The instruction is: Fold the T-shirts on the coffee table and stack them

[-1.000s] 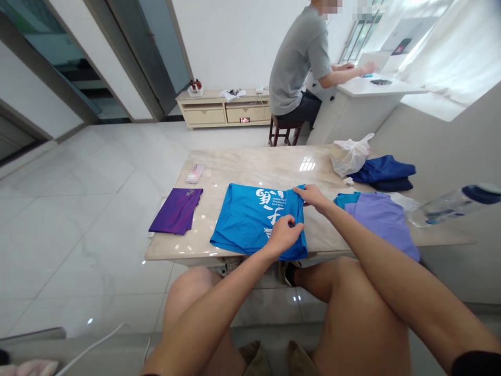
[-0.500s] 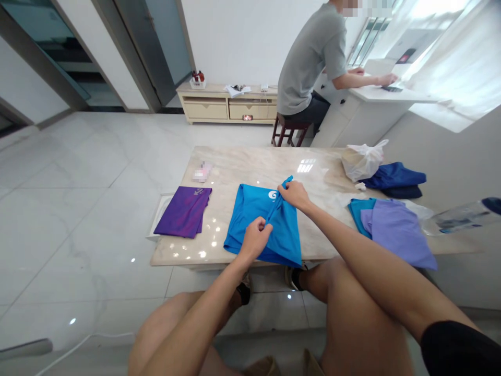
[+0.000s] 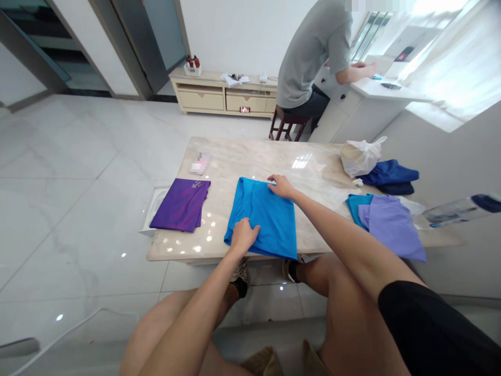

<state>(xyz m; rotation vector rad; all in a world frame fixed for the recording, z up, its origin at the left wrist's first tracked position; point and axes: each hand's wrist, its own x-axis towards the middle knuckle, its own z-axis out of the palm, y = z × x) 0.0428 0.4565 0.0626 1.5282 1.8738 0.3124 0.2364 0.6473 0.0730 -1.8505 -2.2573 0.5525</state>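
A bright blue T-shirt (image 3: 266, 219) lies folded into a long, smooth strip on the marble table (image 3: 254, 154), with its print hidden. My left hand (image 3: 243, 236) rests on the shirt's near left part, its fingers spread and gripping nothing. My right hand (image 3: 281, 186) touches the far edge of the shirt with its fingertips and does not appear to pinch it. To the left lies a folded purple shirt (image 3: 180, 204). A lavender shirt (image 3: 393, 227) lies over a teal garment (image 3: 355, 209) to the right.
A white plastic bag (image 3: 360, 158) and dark blue clothes (image 3: 389, 173) sit at the table's far right. A clear bottle (image 3: 456, 211) intrudes at right. A seated person (image 3: 313, 55) works at a white desk (image 3: 385, 91) beyond, away from my hands.
The blue shirt's raised flap has been laid down, leaving a smooth, narrower strip and covering the white print. My hands have let go of the gathered fabric and moved apart onto the shirt.
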